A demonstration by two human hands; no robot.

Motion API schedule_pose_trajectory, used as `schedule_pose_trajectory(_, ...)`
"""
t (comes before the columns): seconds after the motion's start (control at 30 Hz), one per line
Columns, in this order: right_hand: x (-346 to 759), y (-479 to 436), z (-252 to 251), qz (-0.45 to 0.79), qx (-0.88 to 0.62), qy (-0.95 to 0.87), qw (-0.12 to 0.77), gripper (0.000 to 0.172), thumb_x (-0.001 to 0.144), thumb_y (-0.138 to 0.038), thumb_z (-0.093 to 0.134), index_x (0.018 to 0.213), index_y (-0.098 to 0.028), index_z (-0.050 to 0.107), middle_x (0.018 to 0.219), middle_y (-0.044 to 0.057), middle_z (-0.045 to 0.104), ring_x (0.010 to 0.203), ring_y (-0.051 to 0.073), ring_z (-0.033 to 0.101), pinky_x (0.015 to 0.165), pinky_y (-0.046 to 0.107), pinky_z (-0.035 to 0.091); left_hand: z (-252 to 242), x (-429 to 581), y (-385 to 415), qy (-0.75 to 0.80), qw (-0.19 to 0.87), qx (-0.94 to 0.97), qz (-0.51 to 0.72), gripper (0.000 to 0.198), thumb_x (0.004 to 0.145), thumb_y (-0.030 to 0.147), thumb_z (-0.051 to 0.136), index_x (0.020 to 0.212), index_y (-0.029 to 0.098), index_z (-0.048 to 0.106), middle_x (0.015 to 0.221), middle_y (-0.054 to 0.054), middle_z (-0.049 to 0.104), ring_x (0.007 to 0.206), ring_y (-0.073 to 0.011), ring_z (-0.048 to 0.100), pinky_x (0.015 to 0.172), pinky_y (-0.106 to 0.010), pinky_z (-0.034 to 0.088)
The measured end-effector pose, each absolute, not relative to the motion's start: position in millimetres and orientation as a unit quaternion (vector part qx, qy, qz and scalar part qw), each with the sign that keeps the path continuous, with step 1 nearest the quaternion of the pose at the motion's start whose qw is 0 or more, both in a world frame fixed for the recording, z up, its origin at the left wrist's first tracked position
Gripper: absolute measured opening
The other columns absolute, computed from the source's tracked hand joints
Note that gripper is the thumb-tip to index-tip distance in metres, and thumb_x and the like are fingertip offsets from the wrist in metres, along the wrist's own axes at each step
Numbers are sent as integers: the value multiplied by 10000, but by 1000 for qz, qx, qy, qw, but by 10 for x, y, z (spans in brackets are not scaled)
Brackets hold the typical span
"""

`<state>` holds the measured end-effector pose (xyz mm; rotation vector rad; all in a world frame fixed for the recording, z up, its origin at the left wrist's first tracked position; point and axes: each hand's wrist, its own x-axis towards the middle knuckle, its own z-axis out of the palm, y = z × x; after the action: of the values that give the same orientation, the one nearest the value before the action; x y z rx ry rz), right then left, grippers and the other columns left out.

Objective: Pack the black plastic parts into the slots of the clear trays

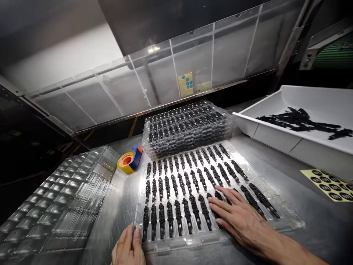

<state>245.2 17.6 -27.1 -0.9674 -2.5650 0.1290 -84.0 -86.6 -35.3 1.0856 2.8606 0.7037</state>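
Clock directions are taken from the centre of the near tray, with twelve pointing away from the person. The clear tray (pixel 190 241) lies flat on the metal table (pixel 121 200), directly before the person, and carries black parts (pixel 187 182) in three rows, set lengthwise in its slots. The left hand (pixel 128 247) is at eight o'clock, at the tray's near corner, thumb and fingers close together with a dark sliver visible between them; it cannot be told whether they grip the tray edge or a loose piece. The right hand (pixel 237 216) is at four o'clock, palm down over the near row, its fingers extended and slightly parted, closed around nothing, hiding several slots. At twelve o'clock, just beyond the tray, stands a stack of filled trays (pixel 190 139); farther on, a yellow card with blue dots (pixel 186 84) shows at the transparent panel (pixel 193 55). A tape dispenser (pixel 135 159) sits at ten o'clock, and a tall pile of clear trays (pixel 79 202) occupies nine o'clock. At two o'clock a white bin (pixel 275 139) contains a heap of loose black pieces (pixel 300 119). A sheet of round dark labels (pixel 328 184) lies at three o'clock.
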Motion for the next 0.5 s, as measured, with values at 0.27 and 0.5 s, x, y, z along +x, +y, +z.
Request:
schedule_pose_trajectory(0.27, 2056, 171, -104, 73, -318, -929, 174, 392, 953, -276, 480, 1342, -245, 513, 1361, 22, 564, 1381, 313, 322, 1081, 563, 322, -480, -1005, -947, 891, 35, 388, 233, 552, 889, 569, 341, 1222, 228, 620, 1276, -71, 622, 1237, -315, 476, 994, -491, 398)
schedule_pose_trajectory(0.5, 1894, 149, -314, 70, -314, -930, 180, 332, 931, -276, 509, 1250, -224, 588, 1295, 40, 614, 1362, 346, 346, 1071, 591, 318, -458, -870, -914, 888, -7, 389, 245, 536, 910, 529, 315, 1184, 200, 638, 1233, -89, 643, 1212, -315, 495, 968, -493, 390)
